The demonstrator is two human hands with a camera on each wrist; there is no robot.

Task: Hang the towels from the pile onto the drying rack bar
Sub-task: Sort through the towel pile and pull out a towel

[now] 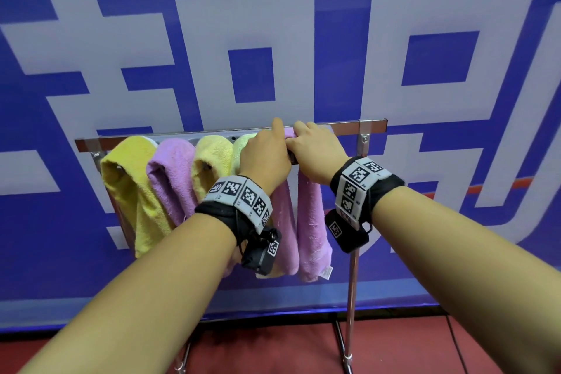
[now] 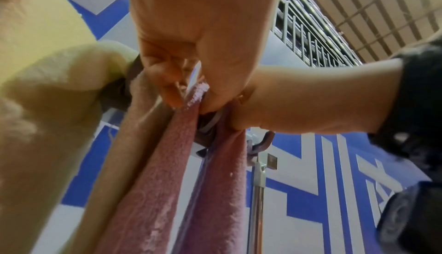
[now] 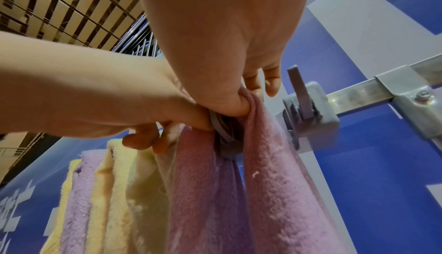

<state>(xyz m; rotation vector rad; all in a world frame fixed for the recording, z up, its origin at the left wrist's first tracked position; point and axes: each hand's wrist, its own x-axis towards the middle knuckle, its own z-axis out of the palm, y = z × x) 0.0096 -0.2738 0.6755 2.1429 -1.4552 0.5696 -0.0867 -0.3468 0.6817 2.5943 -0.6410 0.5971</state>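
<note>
Both hands on the pink towel (image 1: 312,222) at the rack bar (image 1: 334,124). Left hand (image 1: 267,155) pinches its top fold between thumb and fingers; right hand (image 1: 315,149) grips the fold just beside, thumb pressed into cloth. Towel's soft, light, floppy terry, probably slides on metal, so I'd hold near the fold. It hangs draped over the bar, right of the yellow towels (image 1: 133,191) and purple towel (image 1: 173,179).

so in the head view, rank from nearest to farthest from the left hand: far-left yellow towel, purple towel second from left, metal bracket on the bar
1. Purple towel, a little way to the left of the left hand.
2. Metal bracket, off to the right past the right hand; only a little farther than the purple towel.
3. Far-left yellow towel, at the bar's left end.
</note>
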